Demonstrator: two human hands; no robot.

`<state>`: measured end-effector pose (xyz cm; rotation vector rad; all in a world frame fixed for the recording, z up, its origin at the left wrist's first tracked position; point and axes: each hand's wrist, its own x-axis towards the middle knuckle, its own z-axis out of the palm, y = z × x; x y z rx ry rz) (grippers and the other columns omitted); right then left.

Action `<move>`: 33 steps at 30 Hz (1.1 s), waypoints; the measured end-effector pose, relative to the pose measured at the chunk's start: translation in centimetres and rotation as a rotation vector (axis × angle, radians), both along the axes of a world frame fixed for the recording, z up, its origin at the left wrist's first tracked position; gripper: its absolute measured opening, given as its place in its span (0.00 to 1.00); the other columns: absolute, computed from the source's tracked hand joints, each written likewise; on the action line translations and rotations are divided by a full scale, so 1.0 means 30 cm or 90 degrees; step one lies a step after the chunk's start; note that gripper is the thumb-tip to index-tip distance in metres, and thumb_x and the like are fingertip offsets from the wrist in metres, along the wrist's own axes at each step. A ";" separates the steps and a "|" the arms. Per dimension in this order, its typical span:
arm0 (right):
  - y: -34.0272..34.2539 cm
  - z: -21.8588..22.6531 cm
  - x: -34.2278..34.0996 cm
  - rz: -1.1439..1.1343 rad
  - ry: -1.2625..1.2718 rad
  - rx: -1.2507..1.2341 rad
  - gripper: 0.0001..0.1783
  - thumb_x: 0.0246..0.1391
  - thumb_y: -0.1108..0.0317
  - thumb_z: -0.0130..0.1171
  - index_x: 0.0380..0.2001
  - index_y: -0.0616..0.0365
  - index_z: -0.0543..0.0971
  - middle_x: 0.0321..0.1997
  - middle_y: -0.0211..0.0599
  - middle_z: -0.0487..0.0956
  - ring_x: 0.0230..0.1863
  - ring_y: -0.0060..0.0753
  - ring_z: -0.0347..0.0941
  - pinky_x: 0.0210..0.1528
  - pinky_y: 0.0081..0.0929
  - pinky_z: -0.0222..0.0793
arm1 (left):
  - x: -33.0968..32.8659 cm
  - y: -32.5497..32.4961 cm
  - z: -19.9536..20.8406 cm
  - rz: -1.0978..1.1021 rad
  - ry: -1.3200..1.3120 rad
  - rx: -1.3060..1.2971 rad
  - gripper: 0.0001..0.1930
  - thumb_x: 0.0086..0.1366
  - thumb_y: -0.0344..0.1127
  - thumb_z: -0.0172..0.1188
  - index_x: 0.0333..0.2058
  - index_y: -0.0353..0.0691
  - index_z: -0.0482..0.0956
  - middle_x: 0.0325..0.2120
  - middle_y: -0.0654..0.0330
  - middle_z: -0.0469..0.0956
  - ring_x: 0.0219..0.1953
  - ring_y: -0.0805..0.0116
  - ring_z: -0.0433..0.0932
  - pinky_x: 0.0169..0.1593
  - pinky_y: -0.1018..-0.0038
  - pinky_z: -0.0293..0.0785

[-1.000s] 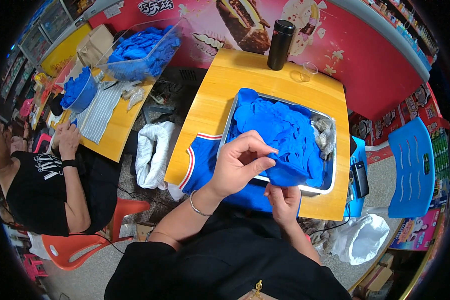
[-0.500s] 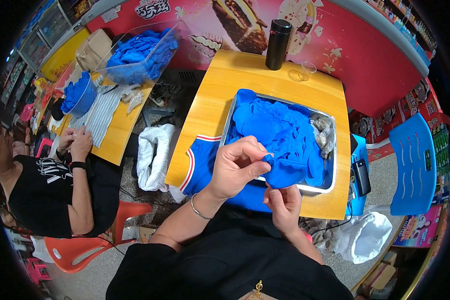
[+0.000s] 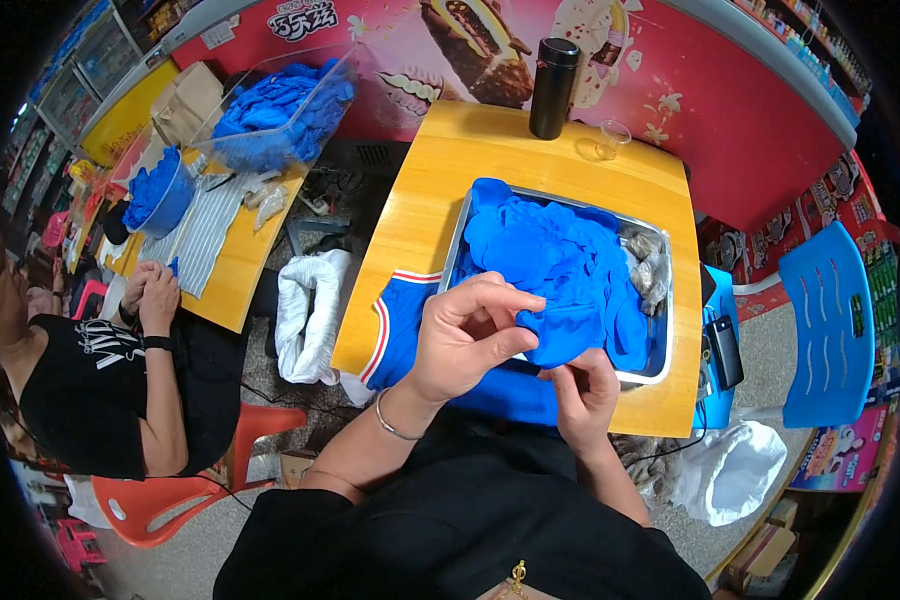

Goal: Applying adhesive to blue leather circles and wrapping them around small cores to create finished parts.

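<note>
Head view: we see the left hand pinching a blue piece between thumb and index finger. Right hand is curled at the piece's lower edge; we can't tell if it pinches. Piece sits above the near side of the metal tray, in front of the blue pile.

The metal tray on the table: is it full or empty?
Full, or nearly: blue pieces lie heaped across most of the tray, with a grey bundle at its right.
</note>
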<state>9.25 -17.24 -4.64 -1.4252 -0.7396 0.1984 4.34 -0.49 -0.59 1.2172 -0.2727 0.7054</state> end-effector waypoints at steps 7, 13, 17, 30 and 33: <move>0.019 0.043 -0.026 0.063 0.169 0.063 0.03 0.52 0.77 0.54 0.29 0.60 0.71 0.24 0.34 0.75 0.23 0.18 0.69 0.24 0.14 0.61 | -0.005 -0.003 0.010 0.006 0.049 0.015 0.13 0.52 0.26 0.65 0.38 0.37 0.80 0.21 0.68 0.69 0.23 0.81 0.61 0.25 0.84 0.55; -0.009 0.039 0.006 0.343 0.460 0.152 0.03 0.55 0.75 0.53 0.32 0.58 0.70 0.25 0.33 0.73 0.26 0.19 0.70 0.25 0.14 0.62 | -0.004 -0.016 0.016 -0.111 0.031 -0.051 0.12 0.52 0.23 0.64 0.37 0.35 0.81 0.21 0.67 0.69 0.26 0.81 0.65 0.30 0.84 0.63; 0.010 0.010 -0.004 0.229 0.357 0.140 0.03 0.54 0.76 0.53 0.31 0.59 0.70 0.26 0.34 0.74 0.27 0.20 0.70 0.27 0.15 0.63 | -0.012 -0.003 0.010 -0.121 0.071 -0.056 0.11 0.52 0.23 0.63 0.36 0.35 0.81 0.21 0.67 0.69 0.27 0.80 0.66 0.32 0.84 0.65; 0.021 -0.088 0.008 -0.031 0.014 0.070 0.05 0.48 0.80 0.58 0.29 0.62 0.73 0.27 0.36 0.76 0.26 0.21 0.71 0.28 0.16 0.63 | -0.020 -0.013 0.046 0.102 0.036 0.180 0.10 0.55 0.30 0.63 0.37 0.37 0.81 0.25 0.64 0.71 0.26 0.77 0.65 0.28 0.83 0.60; 0.031 -0.081 0.008 -0.053 -0.062 0.091 0.06 0.46 0.81 0.58 0.29 0.62 0.74 0.28 0.35 0.75 0.24 0.20 0.67 0.25 0.16 0.60 | -0.019 -0.012 0.045 0.118 0.020 0.193 0.10 0.55 0.33 0.62 0.35 0.36 0.81 0.24 0.64 0.72 0.26 0.76 0.66 0.28 0.82 0.60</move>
